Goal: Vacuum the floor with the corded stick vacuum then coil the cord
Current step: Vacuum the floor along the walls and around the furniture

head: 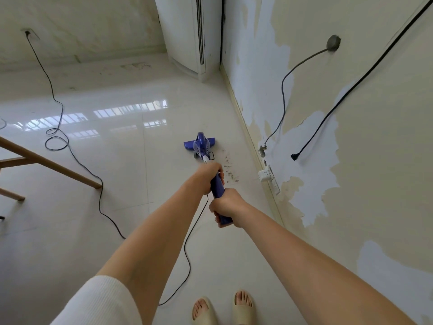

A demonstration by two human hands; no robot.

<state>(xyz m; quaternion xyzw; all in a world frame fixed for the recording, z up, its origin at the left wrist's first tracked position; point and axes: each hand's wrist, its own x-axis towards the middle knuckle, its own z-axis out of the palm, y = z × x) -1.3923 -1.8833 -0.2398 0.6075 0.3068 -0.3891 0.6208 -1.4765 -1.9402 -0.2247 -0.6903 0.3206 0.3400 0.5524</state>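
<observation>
- Plainly, the vacuuming is under way and not finished: the blue stick vacuum (218, 181) is out on the pale tiled floor (121, 174), its head (199, 143) flat on the tiles near the right-hand wall (375, 113).
- The left hand (208, 177) is curled round the handle higher up toward the shaft; the right hand (226, 206) grips the lower end of the handle — both grips are wrapped tight on the vacuum, neither one spread.
- A scatter of dark debris (228, 167) lies on the tiles just beside the head, between it and the skirting, so that patch has not been picked up yet.
- The cord (100, 195) runs from the handle down past the left forearm, loops loosely over the floor and climbs to a wall socket (27, 33) at the far left — plugged in, fully paid out, not coiled at all.
- A wooden frame leg (58, 167) crosses the cord's path at the left; another black cable (351, 90) hangs on the right wall, apart from the vacuum.
- By my judgement, the first half of the task is partway through: the debris by the wall remains, and unplugging and coiling the cord are both to come.
</observation>
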